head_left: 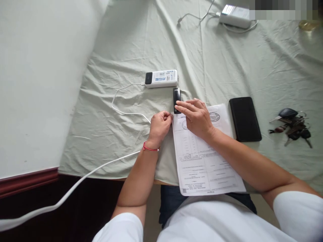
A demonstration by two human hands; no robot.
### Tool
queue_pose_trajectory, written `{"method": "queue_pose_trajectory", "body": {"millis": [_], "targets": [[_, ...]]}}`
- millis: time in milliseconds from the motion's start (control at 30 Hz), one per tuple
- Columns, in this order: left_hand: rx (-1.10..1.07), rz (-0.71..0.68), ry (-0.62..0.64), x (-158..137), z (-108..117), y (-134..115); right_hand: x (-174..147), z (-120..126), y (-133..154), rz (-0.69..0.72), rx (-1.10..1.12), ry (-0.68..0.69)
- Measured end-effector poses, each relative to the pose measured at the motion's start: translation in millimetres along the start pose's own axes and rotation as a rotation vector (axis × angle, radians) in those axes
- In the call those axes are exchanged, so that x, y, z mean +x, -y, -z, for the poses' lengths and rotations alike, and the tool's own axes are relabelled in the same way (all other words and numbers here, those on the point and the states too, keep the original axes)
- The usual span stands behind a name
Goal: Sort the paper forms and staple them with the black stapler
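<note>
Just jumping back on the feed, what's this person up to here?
Two bare hands are working at the far-left corner of a printed paper. The left hand is curled at that corner; whether it pinches it is hard to tell. The right hand reaches over the paper, fingertips on a small black thing, possibly a stapler. Beyond that lies a white power bank; a phone and keys lie to the right.

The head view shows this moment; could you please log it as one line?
left hand: at corner of paper | right hand: on black object, over paper | phone: right of paper | keys: right of phone
</note>
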State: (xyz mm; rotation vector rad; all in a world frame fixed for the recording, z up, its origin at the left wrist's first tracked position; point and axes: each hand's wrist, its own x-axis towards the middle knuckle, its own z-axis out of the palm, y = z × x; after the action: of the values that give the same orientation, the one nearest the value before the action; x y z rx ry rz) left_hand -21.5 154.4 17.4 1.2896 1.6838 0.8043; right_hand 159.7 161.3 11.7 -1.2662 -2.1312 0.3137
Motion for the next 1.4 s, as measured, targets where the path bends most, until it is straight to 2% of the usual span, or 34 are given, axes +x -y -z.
{"method": "queue_pose_trajectory", "body": {"millis": [167, 267, 400, 867, 1167, 1400], "targets": [[0.028, -0.023, -0.005, -2.9, 1.0, -2.6, 0.5, 0.3, -9.5, -0.184, 0.002, -0.099], [0.041, -0.039, -0.025, -3.6, 0.2, -2.9, 1.5, -1.5, -15.0, -0.272, -0.003, -0.065], [0.030, -0.046, -0.029, -2.2, -1.3, 0.3, 2.1, -2.1, -16.3, -0.238, 0.016, 0.000], [-0.082, -0.040, -0.008, -2.3, -0.6, 2.2, 3.6, -2.8, -18.7, -0.199, 0.060, 0.050], [-0.182, 0.118, 0.102, -1.2, 8.2, -1.0, 4.0, 2.0, -7.8, -0.195, 0.035, 0.159], [-0.256, 0.143, 0.178, -1.7, 13.5, -1.8, 6.1, 3.9, -11.8, -0.217, 0.074, 0.221]]}}
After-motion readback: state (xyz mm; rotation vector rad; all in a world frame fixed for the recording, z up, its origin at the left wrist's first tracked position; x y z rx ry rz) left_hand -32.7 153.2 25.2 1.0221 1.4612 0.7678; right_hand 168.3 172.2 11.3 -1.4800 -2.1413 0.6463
